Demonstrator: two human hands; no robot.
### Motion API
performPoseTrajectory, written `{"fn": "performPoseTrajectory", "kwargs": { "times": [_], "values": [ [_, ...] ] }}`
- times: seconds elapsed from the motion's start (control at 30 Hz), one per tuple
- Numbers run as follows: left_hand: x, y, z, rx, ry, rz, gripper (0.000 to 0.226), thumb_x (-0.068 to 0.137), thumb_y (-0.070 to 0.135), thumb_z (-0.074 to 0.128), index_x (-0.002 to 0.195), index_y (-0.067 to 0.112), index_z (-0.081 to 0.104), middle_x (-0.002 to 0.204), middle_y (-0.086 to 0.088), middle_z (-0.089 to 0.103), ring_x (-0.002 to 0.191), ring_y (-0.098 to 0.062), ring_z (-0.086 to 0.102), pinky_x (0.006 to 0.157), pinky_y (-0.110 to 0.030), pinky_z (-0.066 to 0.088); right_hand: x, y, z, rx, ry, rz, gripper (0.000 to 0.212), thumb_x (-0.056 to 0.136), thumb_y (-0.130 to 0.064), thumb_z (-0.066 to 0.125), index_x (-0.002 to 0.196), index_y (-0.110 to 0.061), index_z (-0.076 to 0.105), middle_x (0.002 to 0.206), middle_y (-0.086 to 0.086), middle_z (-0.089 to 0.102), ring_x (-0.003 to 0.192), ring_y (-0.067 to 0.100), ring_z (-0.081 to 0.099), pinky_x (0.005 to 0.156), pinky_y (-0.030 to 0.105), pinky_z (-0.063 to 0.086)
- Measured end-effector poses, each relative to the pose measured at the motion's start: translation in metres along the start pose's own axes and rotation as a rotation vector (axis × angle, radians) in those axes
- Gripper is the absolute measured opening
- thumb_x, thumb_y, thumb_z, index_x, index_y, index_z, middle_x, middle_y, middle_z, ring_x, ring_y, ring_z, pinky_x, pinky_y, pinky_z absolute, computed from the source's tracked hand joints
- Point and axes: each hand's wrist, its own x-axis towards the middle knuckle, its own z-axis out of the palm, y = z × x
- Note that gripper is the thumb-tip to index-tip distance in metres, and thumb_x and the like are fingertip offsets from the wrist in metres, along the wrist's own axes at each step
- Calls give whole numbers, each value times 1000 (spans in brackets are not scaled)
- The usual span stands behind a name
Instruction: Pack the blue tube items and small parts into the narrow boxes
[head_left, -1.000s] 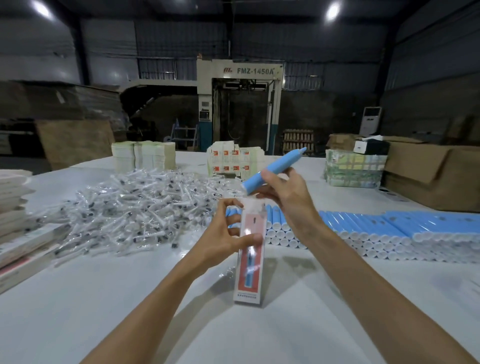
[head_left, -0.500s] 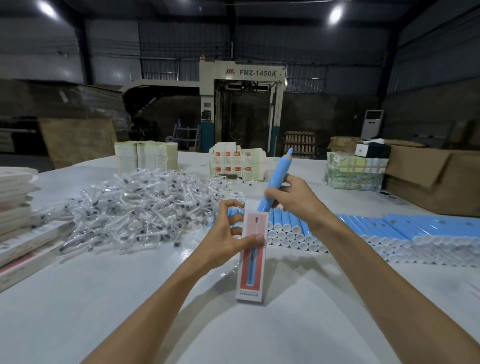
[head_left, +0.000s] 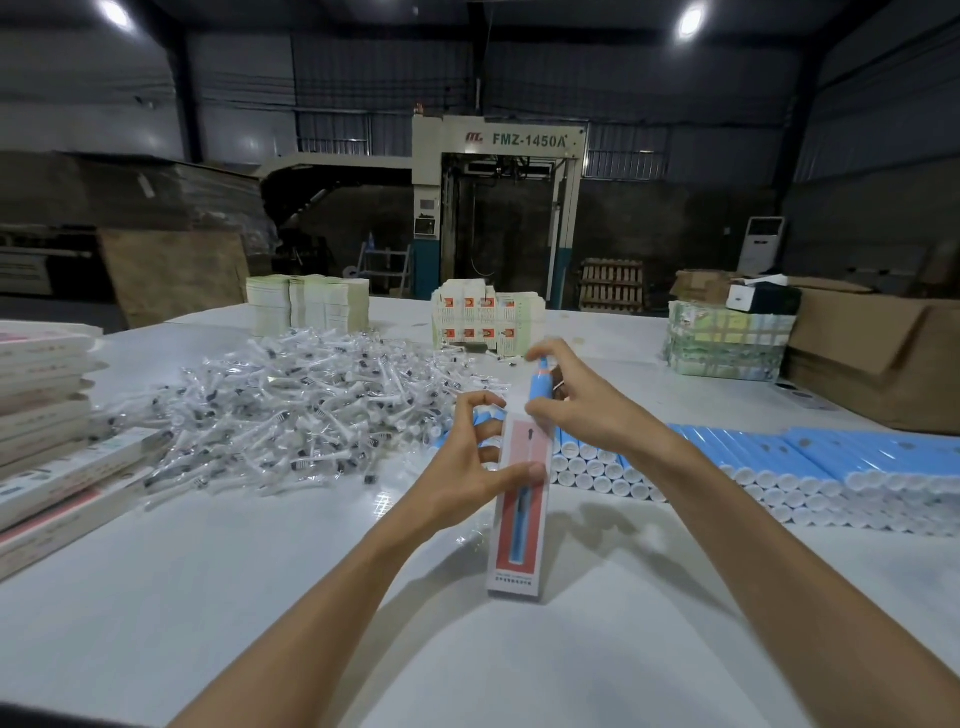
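At centre, box (head_left: 521, 519): stands nearly upright, bottom end on the white table (head_left: 260, 597).
Left hand (head_left: 462, 470): curled round the box's upper part, thumb across its front.
Right hand (head_left: 582, 410): fingers pinch the blue tube (head_left: 540, 385).
Blue tube: nearly upright, lower end at the box's top opening.
Right of frame: rows of blue tubes (head_left: 805, 462) lying on the table.
Left of centre: heap of bagged small parts (head_left: 291, 410).

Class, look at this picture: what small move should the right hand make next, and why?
Probably slide the tube further down into the box. The right hand pinches the tube upright at the box's open top, its upper part sticking out above. The left hand grips the box, lower end on the table, so the way in looks lined up.
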Motion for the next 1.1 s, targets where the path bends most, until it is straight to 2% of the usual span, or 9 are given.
{"fn": "performPoseTrajectory", "kwargs": {
  "times": [0.03,0.1,0.27,0.37,0.53,0.73,0.8,1.0,1.1],
  "values": [
    [0,-1,-1,5,11,3,73,79,38,94,124,44,36,119,5,77,102,-16,76,84,-21,57,0,1,1,-29,5,-20,21,100,-21,60,119,-30,62,96,-2,66,85,16,62,73,31,49],
    [1,-1,-4,17,27,4,73,83,34,92,127,39,35,121,0,76,102,-15,76,84,-18,56,-1,5,5,-35,31,-57,13,102,-22,60,103,-26,72,99,-8,70,92,6,64,79,28,49],
    [-3,6,-13,61,78,-22,72,90,35,85,137,37,30,116,10,76,100,-7,76,77,-18,59,-2,18,20,271,252,-46,16,105,-22,58,108,-23,73,105,-9,73,99,8,66,84,25,51],
    [-7,18,-39,97,173,-20,73,94,34,78,147,37,27,122,13,70,100,-3,75,76,-28,64,6,27,42,309,345,11,14,105,-14,57,109,-19,69,105,-4,71,97,13,66,83,25,49],
    [-26,26,-109,216,381,-22,67,96,25,75,141,39,29,129,2,67,101,-12,75,87,-46,62,32,20,114,126,102,-105,18,102,-8,60,111,-21,70,105,-4,73,97,10,66,81,18,50],
    [-59,8,-177,297,605,-99,70,94,32,78,143,35,28,128,-7,69,99,-10,72,89,-51,60,75,-13,220,-239,-36,-448,25,103,-14,63,127,-12,67,131,3,63,126,19,51,106,38,43],
    [-68,2,-190,303,641,-119,72,92,37,79,142,38,27,127,-5,69,100,-11,73,92,-54,60,81,-23,248,-363,-12,-512,31,100,-12,67,131,-10,65,131,6,63,122,22,53,105,39,47],
    [-82,-13,-209,259,671,-146,75,85,42,78,140,37,28,127,-2,70,96,-6,74,83,-38,58,91,-29,281,-462,23,-465,19,108,-12,43,110,-6,61,116,12,58,102,30,52,94,47,48],
    [-83,-18,-212,253,668,-147,72,91,36,78,142,35,28,123,1,72,92,-4,75,78,-33,57,92,-32,277,-533,3,-485,17,98,1,57,112,1,65,115,20,62,107,36,56,87,46,48]
  ]
}}
